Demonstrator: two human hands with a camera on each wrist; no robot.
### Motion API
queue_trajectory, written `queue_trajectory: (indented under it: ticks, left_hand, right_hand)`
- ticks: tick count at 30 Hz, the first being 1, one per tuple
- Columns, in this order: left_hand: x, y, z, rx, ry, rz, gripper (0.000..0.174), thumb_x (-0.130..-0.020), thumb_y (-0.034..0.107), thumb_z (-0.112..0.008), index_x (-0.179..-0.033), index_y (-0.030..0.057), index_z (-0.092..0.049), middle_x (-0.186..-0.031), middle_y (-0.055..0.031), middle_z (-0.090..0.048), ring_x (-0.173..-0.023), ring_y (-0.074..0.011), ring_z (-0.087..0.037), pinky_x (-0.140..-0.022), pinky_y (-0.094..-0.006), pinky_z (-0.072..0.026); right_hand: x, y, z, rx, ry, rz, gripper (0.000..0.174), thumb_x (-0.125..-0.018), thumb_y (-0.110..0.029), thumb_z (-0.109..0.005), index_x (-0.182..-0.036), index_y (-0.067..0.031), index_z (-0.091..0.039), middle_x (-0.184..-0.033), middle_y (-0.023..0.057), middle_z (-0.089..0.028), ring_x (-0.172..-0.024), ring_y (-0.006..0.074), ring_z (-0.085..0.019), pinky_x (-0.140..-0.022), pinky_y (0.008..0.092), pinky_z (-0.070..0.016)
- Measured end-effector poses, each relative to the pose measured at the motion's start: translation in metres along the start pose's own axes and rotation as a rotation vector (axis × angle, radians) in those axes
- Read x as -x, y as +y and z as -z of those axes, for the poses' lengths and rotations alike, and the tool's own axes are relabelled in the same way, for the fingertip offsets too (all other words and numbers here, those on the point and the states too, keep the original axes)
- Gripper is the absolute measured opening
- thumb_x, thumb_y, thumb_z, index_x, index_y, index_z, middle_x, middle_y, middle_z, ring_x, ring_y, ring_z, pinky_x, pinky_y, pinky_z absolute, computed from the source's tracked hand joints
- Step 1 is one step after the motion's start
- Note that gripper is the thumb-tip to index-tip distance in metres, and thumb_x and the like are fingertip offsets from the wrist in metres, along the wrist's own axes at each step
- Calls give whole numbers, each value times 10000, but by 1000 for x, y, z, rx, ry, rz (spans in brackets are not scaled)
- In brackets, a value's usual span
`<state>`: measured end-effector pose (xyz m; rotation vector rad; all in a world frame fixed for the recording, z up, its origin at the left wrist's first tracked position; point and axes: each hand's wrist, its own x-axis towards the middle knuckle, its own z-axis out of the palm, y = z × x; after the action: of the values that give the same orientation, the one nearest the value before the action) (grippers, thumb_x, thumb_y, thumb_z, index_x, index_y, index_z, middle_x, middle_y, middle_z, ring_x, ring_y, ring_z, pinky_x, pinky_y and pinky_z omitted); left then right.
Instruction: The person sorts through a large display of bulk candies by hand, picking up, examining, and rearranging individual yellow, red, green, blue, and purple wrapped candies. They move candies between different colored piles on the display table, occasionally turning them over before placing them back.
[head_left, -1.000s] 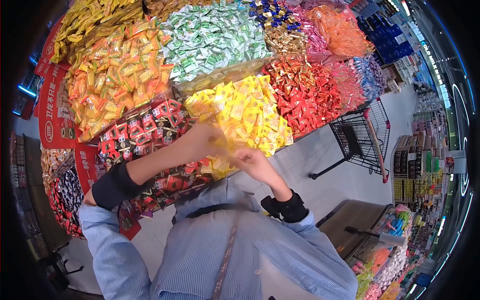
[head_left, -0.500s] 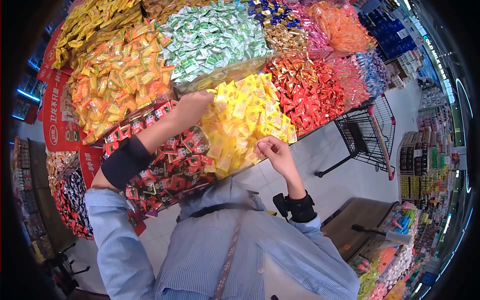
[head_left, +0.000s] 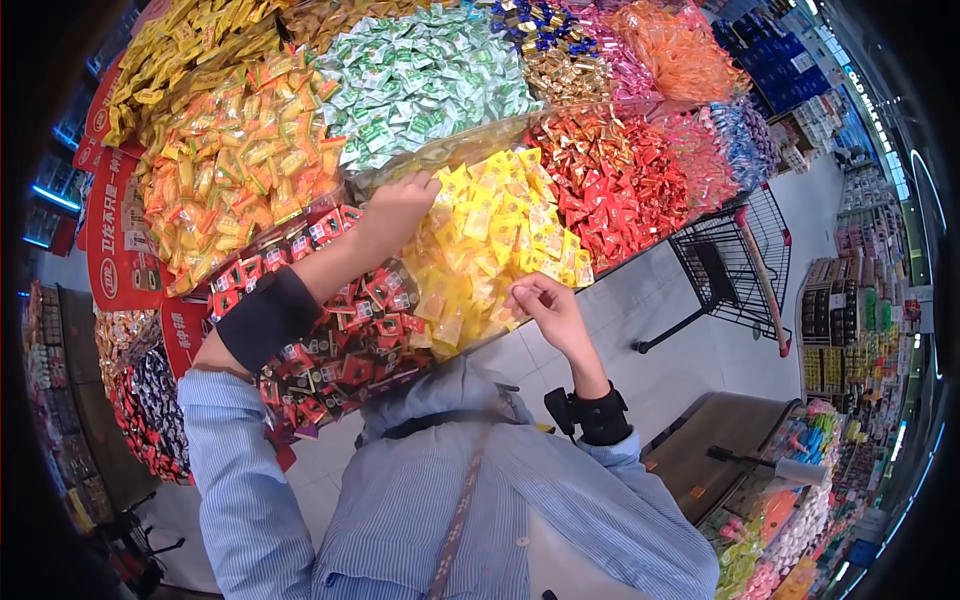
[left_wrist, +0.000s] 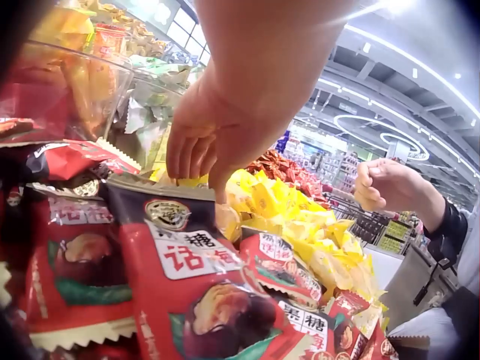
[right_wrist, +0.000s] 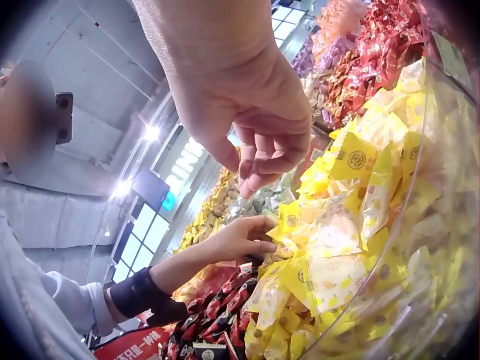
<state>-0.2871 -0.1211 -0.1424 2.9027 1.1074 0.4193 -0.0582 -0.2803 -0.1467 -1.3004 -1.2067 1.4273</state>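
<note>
At the far left corner of the yellow candy packets [head_left: 500, 225], the left hand [head_left: 400, 205] has its fingers bent downward, with its back to the head camera. In the right wrist view its fingertips meet a yellow candy packet [right_wrist: 289, 223] at the pile's edge; the left hand [left_wrist: 225, 127] hides much of this grip in its own wrist view. Red and black plum candy packets [left_wrist: 202, 277] lie below that wrist. Over the near right side of the yellow pile hovers the right hand [head_left: 550, 305]. Its fingers are loosely curled and nothing shows between them [right_wrist: 262, 142].
Clear bin walls [head_left: 450, 160] part the heaps. Orange packets [head_left: 240, 160], green and white packets [head_left: 425, 85] and red candies [head_left: 620, 185] surround the yellow ones. A shopping cart [head_left: 735, 265] stands to the right on the tiled floor, and a brown display [head_left: 710, 440] sits behind it.
The hands were close together over the near yellow packets. They have parted: the left went forward to the pile's far left corner, the right moved slightly right. Over the last half second both barely shift.
</note>
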Motion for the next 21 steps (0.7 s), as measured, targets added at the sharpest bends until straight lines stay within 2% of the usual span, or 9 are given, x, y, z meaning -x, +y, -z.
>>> queue_trajectory:
  ticks: [2, 5, 8, 11, 14, 20, 21]
  left_hand:
    - [-14, 1, 2, -52, 76, -90, 228, -653, 13, -581, -867, 35, -505, -926, -82, -556, -922, -238, -558, -684, -327, -485]
    - [-34, -5, -11, 146, 165, -358, 235, -700, 0, -523, -932, 32, -514, -934, -93, -544, -948, -258, -546, -782, -363, -458]
    - [-40, -17, -43, 0, -82, -200, 240, -646, 27, -592, -885, 48, -584, -926, -79, -571, -940, -236, -557, -778, -353, -464]
    - [-41, -10, -41, -145, -200, -9, 205, -661, 43, -594, -865, 56, -613, -927, -82, -581, -950, -246, -560, -779, -348, -468]
    - [-39, -2, -34, -199, -287, 98, 165, -664, 40, -604, -828, 51, -619, -913, -94, -586, -948, -247, -564, -759, -344, -479]
    - [-63, 7, -43, -162, -165, 42, 152, -673, 36, -578, -820, 34, -619, -933, -105, -580, -957, -249, -562, -725, -348, -497]
    - [-67, 8, -44, -179, -224, 43, 168, -679, 33, -576, -841, 37, -619, -932, -103, -579, -957, -248, -562, -726, -349, -496]
  right_hand:
    - [0, -1, 0, -2, 3, -6, 167, -894, -147, -538, -939, 2, -600, -788, 32, -622, -694, 75, -559, -628, 208, -442]
    - [0, -4, -1, -7, 17, -9, 148, -902, -122, -521, -926, 6, -592, -773, 32, -624, -671, 73, -549, -622, 209, -440]
    - [1, -9, -4, -20, 47, -1, 142, -906, -109, -512, -919, 10, -587, -764, 32, -622, -660, 72, -543, -621, 209, -439]
    - [2, -6, -2, -31, 57, 12, 141, -907, -108, -509, -916, 10, -587, -761, 28, -618, -666, 71, -540, -628, 209, -439]
    - [2, 4, 2, -34, 57, 11, 141, -908, -108, -506, -911, 8, -586, -759, 23, -613, -672, 69, -537, -635, 207, -437]
    - [3, 9, 5, -24, 70, -6, 151, -900, -130, -524, -924, 1, -595, -760, 25, -618, -690, 70, -550, -628, 205, -436]
    - [3, 10, 5, -32, 71, 0, 159, -895, -141, -534, -932, -1, -600, -758, 28, -621, -696, 72, -557, -622, 205, -436]
